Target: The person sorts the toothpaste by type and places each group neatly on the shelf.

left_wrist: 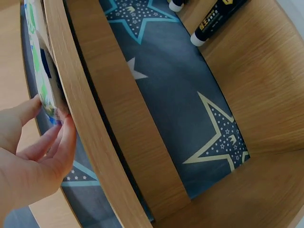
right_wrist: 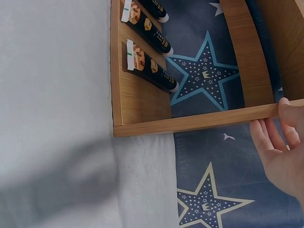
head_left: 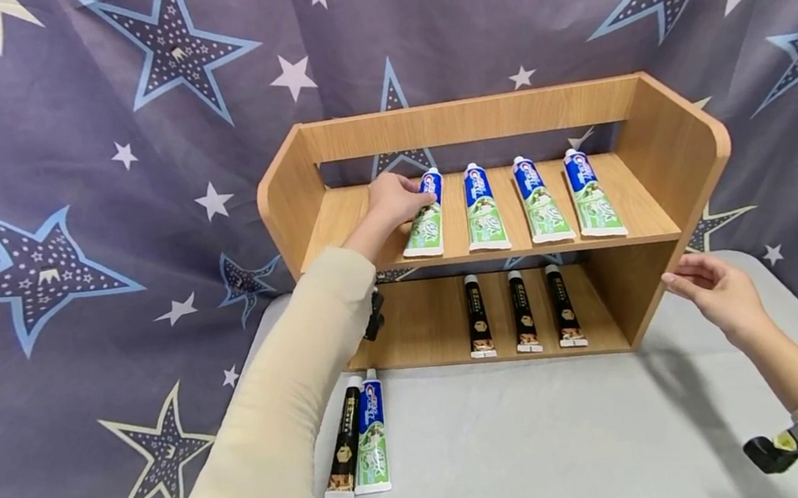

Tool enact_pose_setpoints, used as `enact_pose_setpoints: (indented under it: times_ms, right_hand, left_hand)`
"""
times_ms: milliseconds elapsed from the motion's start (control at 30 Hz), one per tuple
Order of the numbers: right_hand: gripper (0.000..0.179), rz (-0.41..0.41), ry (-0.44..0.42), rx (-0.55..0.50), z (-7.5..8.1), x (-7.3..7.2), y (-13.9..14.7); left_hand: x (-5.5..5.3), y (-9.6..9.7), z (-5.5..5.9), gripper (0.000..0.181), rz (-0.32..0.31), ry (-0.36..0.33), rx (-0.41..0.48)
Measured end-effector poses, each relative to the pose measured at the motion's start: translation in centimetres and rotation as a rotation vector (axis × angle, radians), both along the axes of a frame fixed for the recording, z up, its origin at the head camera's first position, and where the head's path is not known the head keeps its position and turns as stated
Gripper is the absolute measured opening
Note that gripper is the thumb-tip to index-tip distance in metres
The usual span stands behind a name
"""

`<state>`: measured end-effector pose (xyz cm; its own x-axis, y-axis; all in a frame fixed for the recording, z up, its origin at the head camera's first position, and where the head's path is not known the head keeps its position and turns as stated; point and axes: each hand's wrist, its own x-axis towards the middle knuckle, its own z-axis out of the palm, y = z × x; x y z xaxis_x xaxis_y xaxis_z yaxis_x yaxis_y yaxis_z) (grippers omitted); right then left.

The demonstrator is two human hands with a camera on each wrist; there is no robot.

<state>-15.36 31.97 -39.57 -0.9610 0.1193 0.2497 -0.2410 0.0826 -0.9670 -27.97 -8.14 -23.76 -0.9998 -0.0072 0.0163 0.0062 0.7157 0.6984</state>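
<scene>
My left hand (head_left: 393, 201) pinches a blue, white and green toothpaste tube (head_left: 429, 228) at the left of the wooden rack's upper shelf. In the left wrist view, thumb and fingers (left_wrist: 69, 137) grip the tube near its blue end. Three matching toothpaste tubes (head_left: 485, 212) lie side by side to its right, caps toward the back. My right hand (head_left: 723, 295) holds the front edge of the rack's right side panel (head_left: 665, 290). The right wrist view has the thumb on one side of that panel and the fingers (right_wrist: 270, 137) on the other.
On the lower shelf (head_left: 424, 321) lie three black toothpaste tubes (head_left: 523, 313). A black tube (head_left: 344, 441) and a blue-green tube (head_left: 371, 442) lie together on the white tabletop (head_left: 530, 442), front left of the rack. A star-patterned curtain (head_left: 97, 196) hangs behind.
</scene>
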Motion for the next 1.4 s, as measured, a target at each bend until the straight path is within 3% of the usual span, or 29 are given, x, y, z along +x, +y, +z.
enact_pose_setpoints:
  times_ms: [267, 467, 567, 700, 767, 833, 933, 1000, 1167, 1400]
  right_hand:
    - [0.036, 0.012, -0.002, -0.011, 0.1, 0.2, -0.3]
    - [0.036, -0.017, -0.023, 0.084, 0.2, -0.1, 0.4]
    - [0.029, -0.004, -0.016, 0.062, -0.8, -0.7, 1.3]
    - [0.021, 0.071, 0.065, -0.034, -3.9, -2.2, 3.1]
    - [0.019, 0.064, 0.084, -0.009, -4.3, -2.4, 3.4]
    - [0.021, 0.057, 0.092, -0.013, -3.8, -2.2, 2.8]
    - [0.025, 0.014, 0.058, 0.005, -1.7, -1.1, 1.2]
    - [0.031, 0.020, 0.053, -0.043, -0.8, -0.6, 0.4]
    - [0.036, 0.002, 0.035, -0.052, 0.0, -0.1, -0.2]
    - [0.031, 0.013, 0.047, -0.057, 0.0, 0.0, -0.2]
  left_hand:
    - [1.1, -0.1, -0.5, 0.033, -0.002, 0.090, -0.056]
    - [2.6, -0.6, -0.7, 0.032, -0.038, 0.129, -0.071]
    - [3.4, -1.1, -0.8, 0.031, -0.080, 0.158, -0.066]
    - [4.8, -2.0, -0.9, 0.032, -0.137, 0.194, -0.033]
    - [5.6, -2.5, -1.0, 0.033, -0.151, 0.209, -0.014]
    - [6.4, -3.1, -1.2, 0.033, -0.158, 0.230, -0.003]
    - [7.5, -3.9, -1.5, 0.032, -0.157, 0.261, 0.015]
    - [8.3, -4.4, -1.8, 0.032, -0.157, 0.279, 0.029]
    - [10.6, -5.9, -3.3, 0.028, -0.175, 0.317, 0.057]
    - [12.7, -8.2, -7.2, 0.020, -0.166, 0.304, 0.041]
